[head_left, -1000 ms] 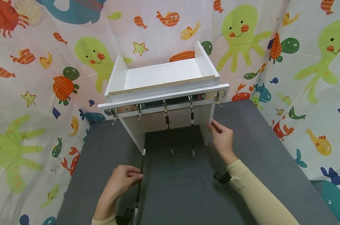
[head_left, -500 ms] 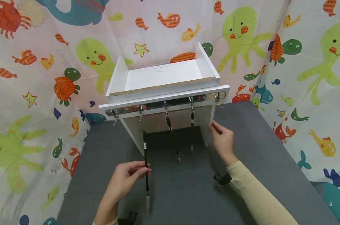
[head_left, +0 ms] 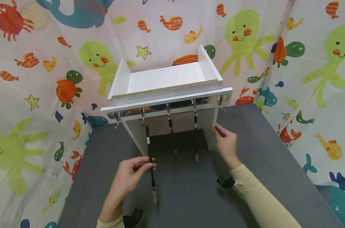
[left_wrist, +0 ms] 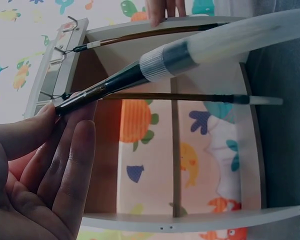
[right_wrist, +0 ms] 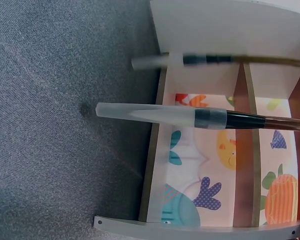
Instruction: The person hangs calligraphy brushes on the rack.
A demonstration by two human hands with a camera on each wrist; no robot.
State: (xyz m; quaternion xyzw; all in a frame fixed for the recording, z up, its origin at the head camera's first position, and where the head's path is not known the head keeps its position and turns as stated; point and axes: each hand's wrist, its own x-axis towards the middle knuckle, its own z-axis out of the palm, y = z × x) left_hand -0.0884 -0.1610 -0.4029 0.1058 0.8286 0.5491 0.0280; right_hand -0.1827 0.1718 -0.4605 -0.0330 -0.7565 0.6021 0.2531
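Brush [left_wrist: 177,57] in left hand [head_left: 131,172], tip [head_left: 154,196] outside left wrist view

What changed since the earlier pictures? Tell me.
The left hand moved its brush toward the rack, bringing the loop to the second hook from the left; whether it has caught is unclear. The hanging brushes swung slightly. The left hand still pinches its brush; the right hand still grips the rack.
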